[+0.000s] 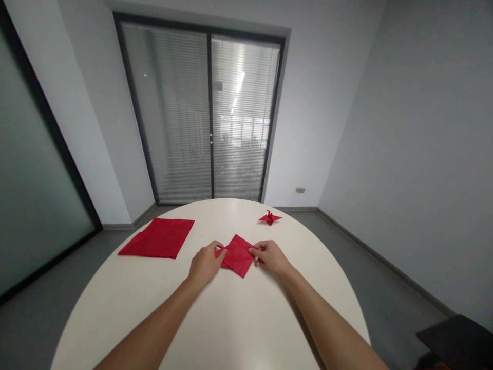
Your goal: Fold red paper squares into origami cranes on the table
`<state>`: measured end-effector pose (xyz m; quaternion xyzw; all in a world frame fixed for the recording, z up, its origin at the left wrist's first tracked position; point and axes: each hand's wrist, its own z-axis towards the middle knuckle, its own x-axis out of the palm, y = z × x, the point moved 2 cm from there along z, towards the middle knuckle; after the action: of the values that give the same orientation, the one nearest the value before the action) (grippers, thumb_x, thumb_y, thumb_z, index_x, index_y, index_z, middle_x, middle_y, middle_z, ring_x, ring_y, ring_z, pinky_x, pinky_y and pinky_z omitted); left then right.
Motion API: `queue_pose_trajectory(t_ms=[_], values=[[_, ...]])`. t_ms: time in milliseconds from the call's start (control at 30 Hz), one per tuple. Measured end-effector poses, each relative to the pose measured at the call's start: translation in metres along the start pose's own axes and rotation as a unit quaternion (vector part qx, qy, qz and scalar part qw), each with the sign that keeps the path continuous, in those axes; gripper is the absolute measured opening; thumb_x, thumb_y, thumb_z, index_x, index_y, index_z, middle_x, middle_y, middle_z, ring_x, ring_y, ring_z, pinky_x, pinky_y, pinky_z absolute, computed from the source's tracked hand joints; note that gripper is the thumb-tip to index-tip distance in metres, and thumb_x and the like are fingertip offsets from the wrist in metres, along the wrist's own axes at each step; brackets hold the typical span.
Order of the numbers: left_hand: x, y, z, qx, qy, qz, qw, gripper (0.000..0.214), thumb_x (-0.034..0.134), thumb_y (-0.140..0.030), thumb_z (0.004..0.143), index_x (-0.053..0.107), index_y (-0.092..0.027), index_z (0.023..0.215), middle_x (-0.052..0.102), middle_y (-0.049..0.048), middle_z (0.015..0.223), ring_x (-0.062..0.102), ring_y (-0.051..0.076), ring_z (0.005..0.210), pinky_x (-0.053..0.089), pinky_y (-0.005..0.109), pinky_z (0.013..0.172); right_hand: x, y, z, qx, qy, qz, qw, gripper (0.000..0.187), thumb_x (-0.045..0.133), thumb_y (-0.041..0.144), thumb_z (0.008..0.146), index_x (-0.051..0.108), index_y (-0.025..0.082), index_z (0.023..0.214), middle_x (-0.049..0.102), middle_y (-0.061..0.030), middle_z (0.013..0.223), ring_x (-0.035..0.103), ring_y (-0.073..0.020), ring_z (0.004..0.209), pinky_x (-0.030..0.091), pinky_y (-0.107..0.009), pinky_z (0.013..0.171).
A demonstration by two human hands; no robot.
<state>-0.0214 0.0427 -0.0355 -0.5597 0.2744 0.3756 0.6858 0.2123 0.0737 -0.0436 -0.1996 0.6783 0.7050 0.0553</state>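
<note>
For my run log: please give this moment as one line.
left hand: pinches paper | right hand: pinches paper | table: stack, crane

**Red paper on a white table**

The folded paper square [238, 255] is deep red, its creases showing as a faint darker grid. The stack of flat sheets [157, 237] is the same red, as is the small folded crane [270, 218]. The round table [231, 318] is plain off-white. The walls are pale grey, the floor darker grey, the door frame [210, 113] apparently black, with pale horizontal-striped blinds.
</note>
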Motion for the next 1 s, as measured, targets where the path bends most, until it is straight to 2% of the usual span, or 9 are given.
queue_pose_trajectory(t_ms=[133, 267, 433, 500, 600, 700, 800, 900, 1000], values=[[-0.006, -0.002, -0.003, 0.027, -0.017, 0.072, 0.997, 0.025, 0.055, -0.035, 0.093, 0.064, -0.023, 0.113, 0.073, 0.0073, 0.103, 0.067, 0.025, 0.096, 0.048, 0.033, 0.079, -0.003, -0.002, 0.000, 0.014, -0.017, -0.033, 0.999, 0.026, 0.072, 0.041, 0.077, 0.073, 0.015, 0.074, 0.062, 0.0009, 0.046, 0.052, -0.0113, 0.043, 0.037, -0.022, 0.046], [-0.010, -0.014, -0.008, 0.126, -0.067, 0.074, 0.987, 0.027, 0.050, -0.023, 0.093, 0.063, -0.022, 0.117, 0.067, 0.0080, 0.120, 0.059, 0.024, 0.112, 0.045, 0.036, 0.097, -0.002, -0.005, 0.002, 0.023, -0.030, -0.046, 0.998, 0.025, 0.071, 0.041, 0.078, 0.073, 0.016, 0.073, 0.063, 0.0003, 0.047, 0.054, -0.0126, 0.044, 0.038, -0.023, 0.047], [0.002, -0.026, -0.018, 0.195, 0.004, 0.043, 0.980, 0.033, 0.049, -0.025, 0.094, 0.062, -0.021, 0.124, 0.067, 0.0070, 0.123, 0.060, 0.024, 0.112, 0.046, 0.037, 0.099, 0.001, 0.000, -0.003, 0.012, -0.036, -0.131, 0.991, 0.024, 0.067, 0.039, 0.081, 0.071, 0.017, 0.074, 0.064, -0.0011, 0.052, 0.055, -0.0145, 0.048, 0.039, -0.026, 0.051], [0.006, -0.027, -0.020, 0.195, 0.031, 0.050, 0.979, 0.034, 0.048, -0.028, 0.094, 0.064, -0.021, 0.124, 0.067, 0.0075, 0.123, 0.060, 0.025, 0.113, 0.046, 0.038, 0.100, -0.001, 0.008, -0.008, -0.019, -0.058, -0.202, 0.977, 0.021, 0.067, 0.038, 0.081, 0.072, 0.018, 0.078, 0.069, -0.0040, 0.066, 0.061, -0.0175, 0.060, 0.042, -0.028, 0.058], [0.009, -0.023, -0.020, 0.200, 0.045, 0.057, 0.977, 0.032, 0.048, -0.028, 0.094, 0.069, -0.022, 0.118, 0.068, 0.0073, 0.124, 0.059, 0.024, 0.115, 0.045, 0.037, 0.102, -0.002, 0.023, -0.016, -0.091, -0.107, -0.299, 0.944, 0.026, 0.069, 0.034, 0.079, 0.073, 0.020, 0.101, 0.072, -0.0095, 0.102, 0.065, -0.0244, 0.092, 0.048, -0.033, 0.078], [0.010, -0.019, -0.018, 0.208, 0.045, 0.058, 0.975, 0.033, 0.049, -0.026, 0.093, 0.070, -0.022, 0.118, 0.067, 0.0068, 0.127, 0.059, 0.024, 0.118, 0.044, 0.038, 0.105, 0.004, 0.034, -0.022, -0.200, -0.059, -0.321, 0.924, 0.032, 0.066, 0.028, 0.083, 0.072, 0.020, 0.113, 0.067, -0.0111, 0.121, 0.058, -0.0267, 0.114, 0.044, -0.037, 0.098], [0.012, -0.016, -0.014, 0.218, 0.041, 0.052, 0.974, 0.032, 0.049, -0.023, 0.094, 0.071, -0.022, 0.117, 0.067, 0.0059, 0.130, 0.059, 0.023, 0.120, 0.043, 0.038, 0.107, 0.013, 0.037, -0.026, -0.279, 0.042, -0.306, 0.909, 0.032, 0.062, 0.029, 0.088, 0.072, 0.021, 0.117, 0.068, -0.0093, 0.122, 0.058, -0.0261, 0.115, 0.042, -0.038, 0.104], [0.012, -0.014, -0.012, 0.224, 0.026, 0.038, 0.973, 0.030, 0.051, -0.016, 0.091, 0.072, -0.023, 0.112, 0.068, 0.0044, 0.127, 0.060, 0.021, 0.118, 0.045, 0.036, 0.105, 0.018, 0.036, -0.030, -0.305, 0.091, -0.305, 0.898, 0.035, 0.061, 0.031, 0.090, 0.070, 0.021, 0.122, 0.069, -0.0100, 0.123, 0.060, -0.0271, 0.114, 0.044, -0.039, 0.102], [0.010, -0.014, -0.012, 0.228, 0.030, 0.025, 0.973, 0.028, 0.052, -0.013, 0.090, 0.072, -0.023, 0.106, 0.072, 0.0031, 0.115, 0.063, 0.020, 0.110, 0.048, 0.033, 0.099, 0.018, 0.036, -0.032, -0.316, 0.095, -0.301, 0.895, 0.040, 0.067, 0.034, 0.086, 0.070, 0.021, 0.124, 0.069, -0.0112, 0.124, 0.061, -0.0286, 0.114, 0.045, -0.040, 0.101]])
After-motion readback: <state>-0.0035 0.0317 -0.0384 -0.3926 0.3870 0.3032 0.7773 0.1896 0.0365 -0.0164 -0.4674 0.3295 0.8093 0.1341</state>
